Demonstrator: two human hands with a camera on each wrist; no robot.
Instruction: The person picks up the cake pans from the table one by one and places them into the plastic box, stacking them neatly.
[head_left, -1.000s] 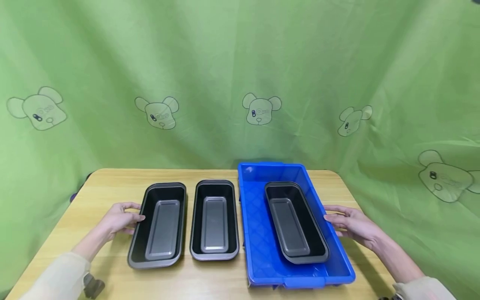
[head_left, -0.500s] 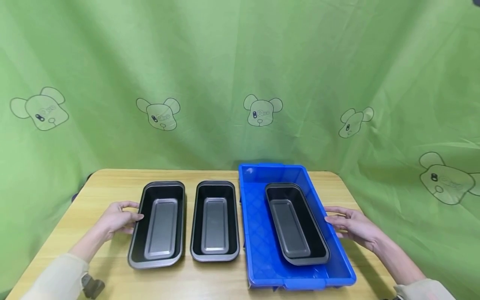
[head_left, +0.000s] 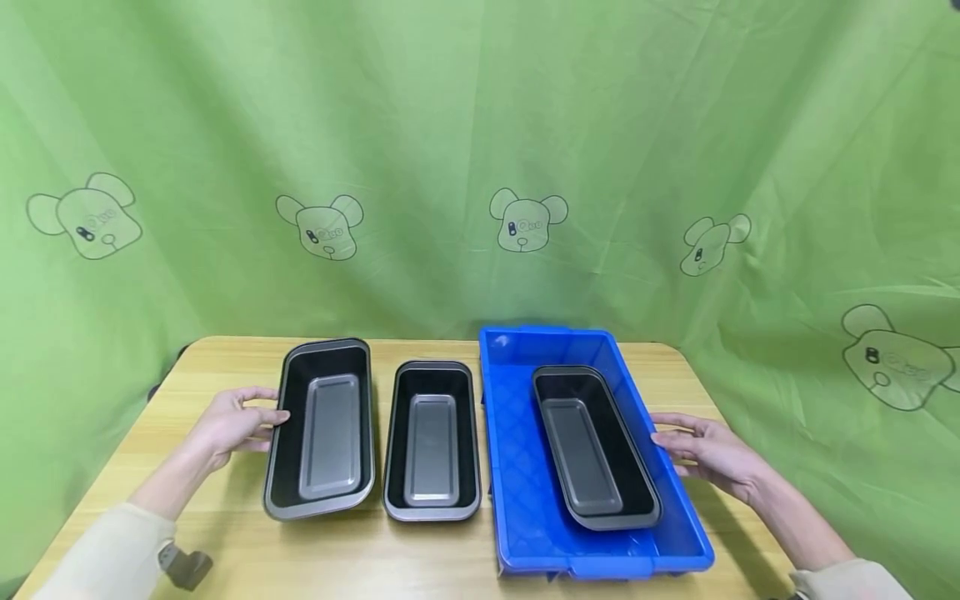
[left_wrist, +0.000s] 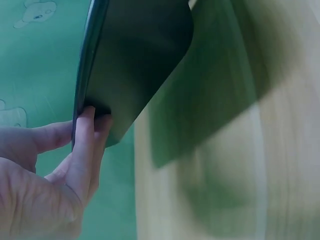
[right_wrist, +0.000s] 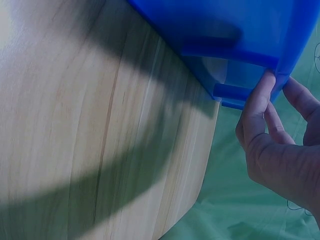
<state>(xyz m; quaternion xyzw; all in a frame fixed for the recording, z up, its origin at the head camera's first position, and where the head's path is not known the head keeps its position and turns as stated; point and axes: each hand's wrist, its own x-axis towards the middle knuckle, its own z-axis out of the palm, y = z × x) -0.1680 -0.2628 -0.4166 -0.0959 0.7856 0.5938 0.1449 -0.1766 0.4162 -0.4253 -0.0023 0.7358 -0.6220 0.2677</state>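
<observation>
In the head view my left hand [head_left: 236, 425] pinches the left rim of a dark grey loaf pan [head_left: 331, 433], thumb on the inside. The left wrist view shows the fingers under the rim of this loaf pan [left_wrist: 140, 55], which is lifted and casts a shadow on the table. A second loaf pan [head_left: 432, 450] stands to its right. A third loaf pan [head_left: 581, 454] lies slightly turned in a blue plastic basket [head_left: 517, 533]. My right hand [head_left: 708, 454] pinches the right rim of the basket, its fingers outside the wall in the right wrist view.
Everything stands on a light wooden table [head_left: 420, 558]. Behind it hangs a green curtain [head_left: 420, 275] printed with mouse heads, reaching round both sides.
My left hand has raised its loaf pan off the table, and the pan's far end now sits higher in view. The right hand, the basket and the other two pans stay in place.
</observation>
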